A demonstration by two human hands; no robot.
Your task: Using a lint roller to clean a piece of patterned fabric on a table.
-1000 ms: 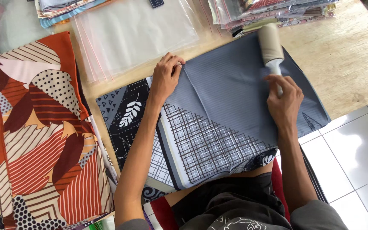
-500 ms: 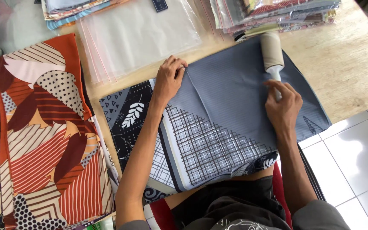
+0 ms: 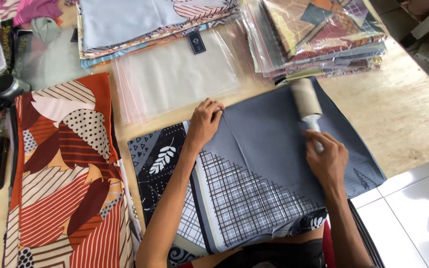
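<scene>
I keep my left hand (image 3: 203,120) flat, fingers pressed together on the grey scarf (image 3: 274,168) spread on the desk (image 3: 398,109), while my right hand (image 3: 326,160), fingers wrapped round the lint roller (image 3: 308,105), should roll straight and lightly.

A small textile packing workshop: a wooden worktable (image 3: 403,114) over white floor tiles (image 3: 413,208) carries stacks of folded printed fabrics (image 3: 319,34) at the far side, clear zip bags (image 3: 175,74) in the middle, and an orange patterned cloth (image 3: 60,168) on the left.
</scene>
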